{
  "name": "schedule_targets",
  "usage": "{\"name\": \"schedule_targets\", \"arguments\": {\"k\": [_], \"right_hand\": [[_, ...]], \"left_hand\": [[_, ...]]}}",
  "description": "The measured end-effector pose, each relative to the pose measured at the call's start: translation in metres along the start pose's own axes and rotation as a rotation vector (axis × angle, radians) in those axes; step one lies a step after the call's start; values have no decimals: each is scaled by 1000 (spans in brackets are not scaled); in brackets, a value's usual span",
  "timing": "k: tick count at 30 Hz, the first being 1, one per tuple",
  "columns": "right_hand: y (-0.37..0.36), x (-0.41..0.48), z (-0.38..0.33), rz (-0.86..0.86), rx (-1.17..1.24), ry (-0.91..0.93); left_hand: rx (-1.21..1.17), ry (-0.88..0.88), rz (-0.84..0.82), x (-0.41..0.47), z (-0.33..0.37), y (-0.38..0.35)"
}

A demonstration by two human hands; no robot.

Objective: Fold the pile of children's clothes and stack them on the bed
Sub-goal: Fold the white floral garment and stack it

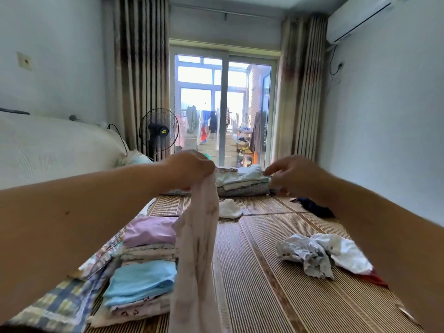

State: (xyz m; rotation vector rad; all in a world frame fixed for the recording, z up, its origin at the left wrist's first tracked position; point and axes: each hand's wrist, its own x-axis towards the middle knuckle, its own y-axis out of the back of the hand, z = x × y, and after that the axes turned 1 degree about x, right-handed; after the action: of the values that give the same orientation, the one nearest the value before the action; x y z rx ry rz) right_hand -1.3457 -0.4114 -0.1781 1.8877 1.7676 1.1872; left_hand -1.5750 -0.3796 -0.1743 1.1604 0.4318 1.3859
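Pink garment (199, 248) was held dangling by closed left hand (189, 169); right hand (295, 174) open, empty. Opposite edge should be caught before folding.

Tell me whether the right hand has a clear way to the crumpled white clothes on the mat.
Probably yes: the right hand is open and empty, and the crumpled white clothes lie uncovered below that arm.

A black standing fan (159, 132) stands beside brown curtains (141, 75), air conditioner (360, 19) above.

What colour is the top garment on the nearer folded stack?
Light blue, seen in the head view, left of the hanging pale pink garment.
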Motion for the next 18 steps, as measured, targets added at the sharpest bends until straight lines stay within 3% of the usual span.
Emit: {"name": "schedule_targets", "arguments": {"k": [3,5,7,9,12,14,18], "right_hand": [[-44,-8,-13,-248,-5,175],[-71,-10,-13,-273,172,181],[-92,-8,-9,-162,382,134],[-102,-7,-7,27,407,82],[-105,-3,-8,142,274,144],[-105,-3,-8,156,149,215],[-104,-10,-1,192,58,303]], "left_hand": [[-64,-148,-84,-10,10,-3],[-47,-197,-118,-12,12,1],[-91,-189,-145,-13,10,7],[-176,-151,-158,-16,7,11],[-290,-87,-181,-17,2,10],[-241,-48,-146,-14,-4,9],[-74,70,69,-7,-16,10]]}}
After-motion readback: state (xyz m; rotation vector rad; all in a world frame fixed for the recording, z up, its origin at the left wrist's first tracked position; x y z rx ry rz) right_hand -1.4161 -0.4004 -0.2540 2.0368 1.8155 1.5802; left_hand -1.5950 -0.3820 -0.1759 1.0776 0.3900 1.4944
